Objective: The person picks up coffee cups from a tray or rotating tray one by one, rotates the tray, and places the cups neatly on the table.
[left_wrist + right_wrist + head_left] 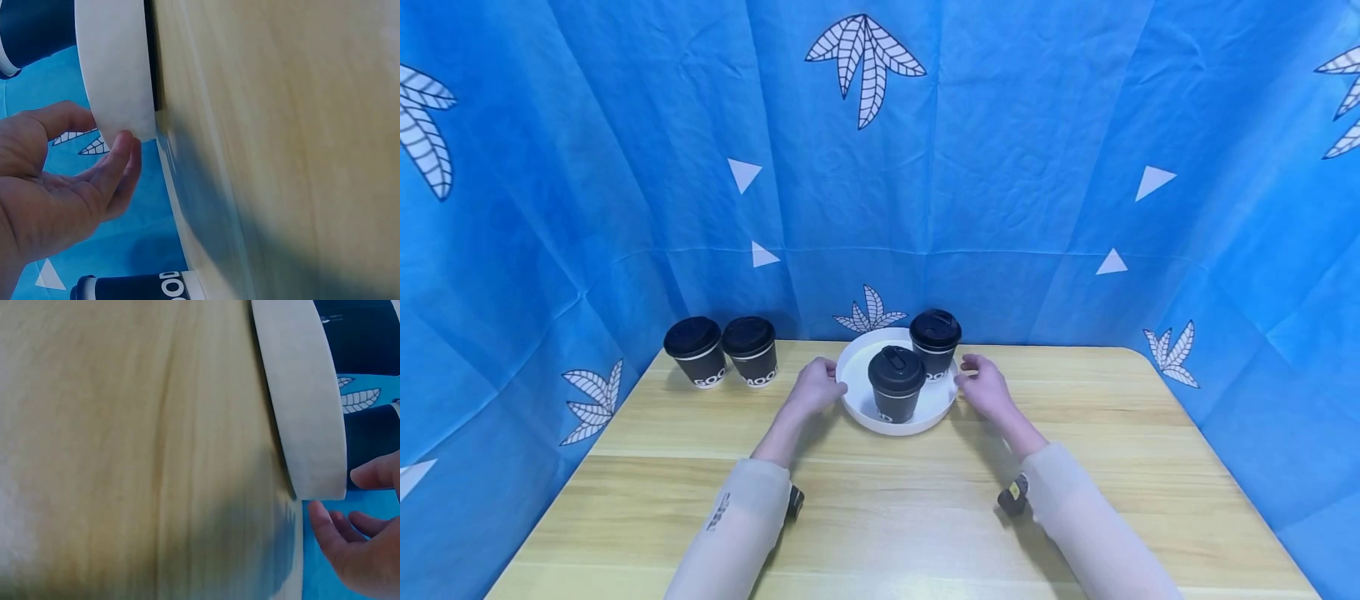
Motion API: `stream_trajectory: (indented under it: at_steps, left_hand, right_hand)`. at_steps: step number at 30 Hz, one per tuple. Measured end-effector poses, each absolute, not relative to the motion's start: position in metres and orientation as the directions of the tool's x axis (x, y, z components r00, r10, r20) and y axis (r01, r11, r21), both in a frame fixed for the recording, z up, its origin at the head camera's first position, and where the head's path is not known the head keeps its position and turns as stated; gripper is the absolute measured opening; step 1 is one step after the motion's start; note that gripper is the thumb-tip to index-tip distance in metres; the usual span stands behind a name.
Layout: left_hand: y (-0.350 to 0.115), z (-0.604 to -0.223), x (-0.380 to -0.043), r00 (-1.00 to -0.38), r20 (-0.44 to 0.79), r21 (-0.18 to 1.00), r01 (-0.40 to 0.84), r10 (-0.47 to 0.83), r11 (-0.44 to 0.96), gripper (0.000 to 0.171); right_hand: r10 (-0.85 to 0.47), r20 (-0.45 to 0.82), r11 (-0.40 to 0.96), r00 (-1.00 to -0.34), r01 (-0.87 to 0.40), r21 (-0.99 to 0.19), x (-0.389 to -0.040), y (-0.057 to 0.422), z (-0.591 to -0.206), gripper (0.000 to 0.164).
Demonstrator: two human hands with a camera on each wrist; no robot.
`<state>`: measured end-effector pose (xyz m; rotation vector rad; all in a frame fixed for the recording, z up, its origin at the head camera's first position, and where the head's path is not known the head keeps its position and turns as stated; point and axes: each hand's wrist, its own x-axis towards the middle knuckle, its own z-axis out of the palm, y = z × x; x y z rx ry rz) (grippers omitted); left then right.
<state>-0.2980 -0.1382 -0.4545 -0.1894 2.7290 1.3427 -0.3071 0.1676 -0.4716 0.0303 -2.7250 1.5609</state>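
Note:
A round white tray lies near the table's far edge with two black lidded paper cups upright on it. The front cup stands near the middle, the other cup behind it to the right. At the tray's left side, my left hand pinches the rim; in the left wrist view the thumb goes behind the wall and fingertips lie on its outside. My right hand is at the right side, thumb and fingers spread around the rim, fingertips just off the wall.
Two more black lidded cups, one at far left and one beside it, stand on the wooden table left of the tray. A blue curtain with leaf and triangle prints hangs behind and along both sides.

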Motion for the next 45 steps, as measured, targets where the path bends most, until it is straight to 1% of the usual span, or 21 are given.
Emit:
stream_trajectory:
  at_steps: [7,15,27,33,39,45]
  left_hand:
    - [-0.138,-0.453,-0.302,-0.988,-0.138,0.789,-0.150,-0.067,0.596,0.051]
    - [-0.137,-0.453,-0.306,-0.979,-0.181,0.795,-0.201,-0.093,0.572,0.050]
    - [-0.141,-0.455,-0.300,-0.991,-0.104,0.811,-0.134,-0.086,0.569,0.053]
    - [-0.141,-0.453,-0.294,-0.992,-0.100,0.812,-0.128,-0.079,0.570,0.052]
    - [-0.140,-0.453,-0.288,-0.993,-0.095,0.820,-0.117,-0.069,0.560,0.051]
    - [-0.140,-0.454,-0.289,-0.993,-0.094,0.820,-0.117,-0.070,0.561,0.052]
  right_hand:
    - [-0.025,-0.020,0.514,-0.999,0.004,-0.858,-0.306,0.168,-0.476,0.054]
    - [-0.036,-0.040,0.482,-0.999,0.017,-0.876,-0.300,0.165,-0.476,0.052]
    - [-0.037,-0.067,0.428,-0.997,0.045,-0.903,-0.291,0.168,-0.478,0.055]
    - [-0.034,-0.083,0.396,-0.996,0.063,-0.916,-0.286,0.168,-0.478,0.058]
    - [-0.039,-0.071,0.396,-0.997,0.050,-0.917,-0.281,0.167,-0.478,0.059]
    - [-0.036,-0.091,0.384,-0.995,0.071,-0.921,-0.276,0.164,-0.479,0.065]
